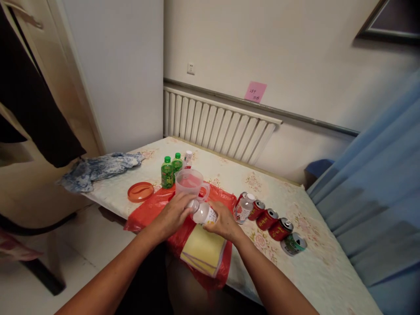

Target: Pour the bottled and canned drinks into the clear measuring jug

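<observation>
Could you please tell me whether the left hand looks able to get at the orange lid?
Probably yes: only the low-lying red plastic seems to lie between the left hand and the orange lid, though the hand would first have to leave the held bottle.

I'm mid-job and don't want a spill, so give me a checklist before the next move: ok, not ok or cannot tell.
1. Right hand around the body of the held bottle: ok.
2. Left hand at the bottle's cap end: ok.
3. Held bottle upright: not ok, it is tilted toward the left hand.
4. Cap loosened: cannot tell, fingers hide part of that end.
5. Pitcher standing upright, uncovered: ok.
6. Orange lid apart from the pitcher: ok, off to its left.
</observation>
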`<act>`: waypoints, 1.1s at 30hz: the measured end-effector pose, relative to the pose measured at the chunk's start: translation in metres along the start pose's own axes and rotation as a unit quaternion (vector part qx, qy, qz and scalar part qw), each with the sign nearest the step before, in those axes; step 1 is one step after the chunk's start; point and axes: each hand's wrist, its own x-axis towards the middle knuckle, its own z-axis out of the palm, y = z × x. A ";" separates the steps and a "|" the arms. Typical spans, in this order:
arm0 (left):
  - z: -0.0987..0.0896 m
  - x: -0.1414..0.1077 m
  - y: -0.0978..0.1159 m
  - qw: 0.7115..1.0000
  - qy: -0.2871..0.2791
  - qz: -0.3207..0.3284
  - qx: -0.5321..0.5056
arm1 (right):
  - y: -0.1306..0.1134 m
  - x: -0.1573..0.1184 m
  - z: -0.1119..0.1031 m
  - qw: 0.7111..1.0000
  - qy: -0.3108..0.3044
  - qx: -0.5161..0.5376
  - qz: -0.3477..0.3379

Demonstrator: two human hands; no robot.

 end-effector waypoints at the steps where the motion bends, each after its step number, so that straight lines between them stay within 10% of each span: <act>1: 0.001 -0.001 0.001 1.000 0.000 -0.003 -0.005 | 0.001 -0.002 0.002 1.000 0.001 0.004 0.004; 15: -0.015 -0.035 0.001 0.997 0.034 -0.060 0.030 | -0.031 -0.023 0.055 0.981 0.010 0.175 0.082; 23: -0.073 -0.016 -0.070 0.960 0.087 -0.106 0.244 | 0.005 -0.056 0.081 0.962 -0.001 0.221 0.158; 33: -0.072 0.049 -0.151 0.893 0.044 -0.224 0.389 | 0.063 -0.123 0.084 0.917 0.000 0.272 0.292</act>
